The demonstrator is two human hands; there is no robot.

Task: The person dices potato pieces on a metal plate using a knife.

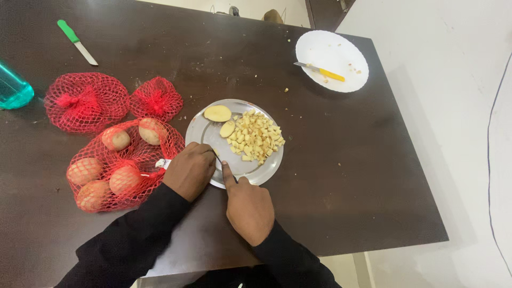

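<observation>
A red mesh net bag [120, 165] of potatoes lay on the dark table at the left, just beside the steel plate, bulging and roughly round. A small white tag [163, 163] showed at its right edge. Above it lay two empty red net bags, bunched flat: a larger one [85, 101] and a smaller one [157, 99] beside it, near each other.

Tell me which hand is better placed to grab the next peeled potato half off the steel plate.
Left, probably. The left hand rests at the plate's near-left rim, on the side where the potato half lies. The right hand grips a knife, index finger along it, so it isn't free.
</observation>
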